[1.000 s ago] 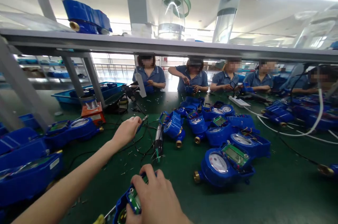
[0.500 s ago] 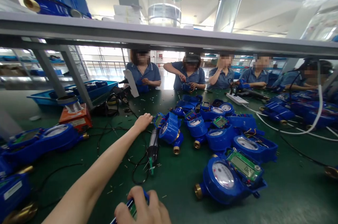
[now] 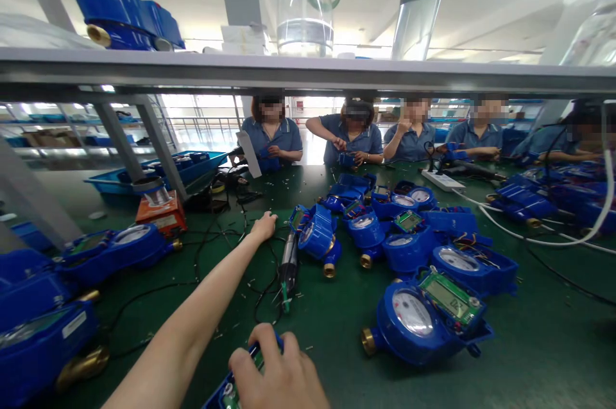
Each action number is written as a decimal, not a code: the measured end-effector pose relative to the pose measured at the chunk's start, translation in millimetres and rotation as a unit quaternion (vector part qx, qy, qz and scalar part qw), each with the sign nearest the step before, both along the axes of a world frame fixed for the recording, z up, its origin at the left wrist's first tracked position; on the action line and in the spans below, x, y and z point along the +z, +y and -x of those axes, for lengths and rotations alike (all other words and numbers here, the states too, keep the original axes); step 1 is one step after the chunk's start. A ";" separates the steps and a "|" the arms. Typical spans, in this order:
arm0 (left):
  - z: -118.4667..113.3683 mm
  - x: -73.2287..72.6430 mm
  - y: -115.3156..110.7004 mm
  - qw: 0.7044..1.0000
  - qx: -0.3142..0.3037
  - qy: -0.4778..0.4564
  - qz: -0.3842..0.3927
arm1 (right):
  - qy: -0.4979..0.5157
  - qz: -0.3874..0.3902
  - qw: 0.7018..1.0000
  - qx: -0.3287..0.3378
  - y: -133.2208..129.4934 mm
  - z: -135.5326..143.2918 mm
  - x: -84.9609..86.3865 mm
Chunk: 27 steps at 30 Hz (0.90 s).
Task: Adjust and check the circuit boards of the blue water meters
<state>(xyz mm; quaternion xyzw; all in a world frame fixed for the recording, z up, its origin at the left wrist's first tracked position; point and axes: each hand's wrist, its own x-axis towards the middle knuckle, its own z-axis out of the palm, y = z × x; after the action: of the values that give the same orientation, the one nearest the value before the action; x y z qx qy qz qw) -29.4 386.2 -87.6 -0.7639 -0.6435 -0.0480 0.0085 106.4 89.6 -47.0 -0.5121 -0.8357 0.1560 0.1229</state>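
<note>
My left hand (image 3: 264,226) is stretched far out over the table, its fingers drawn together near the black cables; what they hold, if anything, is too small to make out. Close to me, my right hand (image 3: 283,374) is wrapped over a blue water meter (image 3: 222,396) with a green circuit board, mostly hidden by the hand and the frame's bottom edge. Between the two hands lies a dark electric screwdriver (image 3: 289,261) with a green tip. Right of it stands a blue water meter with a brass fitting (image 3: 315,232). A larger open meter (image 3: 414,319) shows its dial and display.
Several more blue meters (image 3: 366,229) crowd the middle, and others (image 3: 43,332) lie at left. An orange box (image 3: 161,213) and a blue tray (image 3: 110,187) stand behind them. A shelf (image 3: 308,72) crosses overhead. Co-workers (image 3: 274,136) sit opposite. A white power strip (image 3: 443,181) trails cables.
The view has shifted slightly, so most things sit a little farther right. My left hand has come slightly nearer the cables; my right hand stays on the water meter.
</note>
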 end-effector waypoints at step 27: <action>90.1 9.3 -255.0 0.962 -0.079 -0.204 -0.164 | 0.027 -0.063 0.995 0.078 -16.3 -27.3 43.2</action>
<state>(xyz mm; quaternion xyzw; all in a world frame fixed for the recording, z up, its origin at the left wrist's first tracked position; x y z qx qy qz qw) -119.5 131.2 -78.3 -0.7744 -0.5525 -0.3083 -0.0016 133.7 73.3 -3.8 -0.4321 -0.8776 0.1258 0.1652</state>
